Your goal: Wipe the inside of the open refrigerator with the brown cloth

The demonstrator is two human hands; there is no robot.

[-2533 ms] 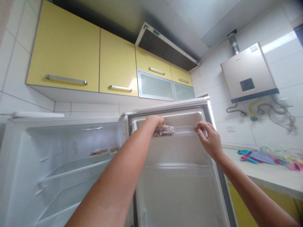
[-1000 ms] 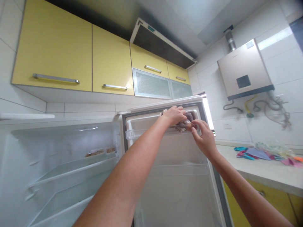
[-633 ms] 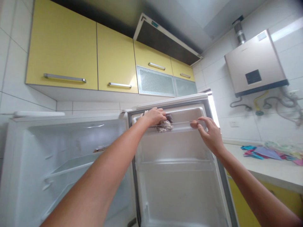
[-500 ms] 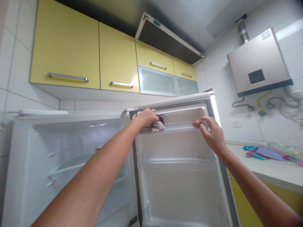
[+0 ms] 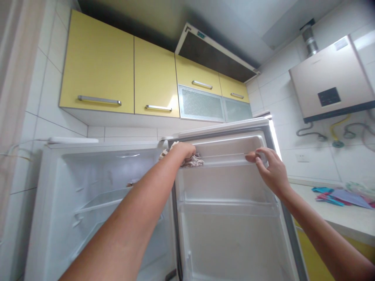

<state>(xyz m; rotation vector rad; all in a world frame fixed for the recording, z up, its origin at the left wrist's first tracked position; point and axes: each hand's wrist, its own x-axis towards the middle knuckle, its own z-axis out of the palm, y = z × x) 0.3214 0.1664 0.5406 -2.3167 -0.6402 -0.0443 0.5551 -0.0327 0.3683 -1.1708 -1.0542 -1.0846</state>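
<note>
Left fingers (image 5: 191,150) round cloth (image 5: 193,161), right fingers (image 5: 267,153) round door shelf (image 5: 224,161), yellow cabinets (image 5: 156,74) above

No text is showing legibly: a pale label (image 5: 341,43) near the upper right corner of the wall heater (image 5: 310,88) and a green label (image 5: 200,34) on the dark panel (image 5: 215,52) are appearing unreadable.
</note>
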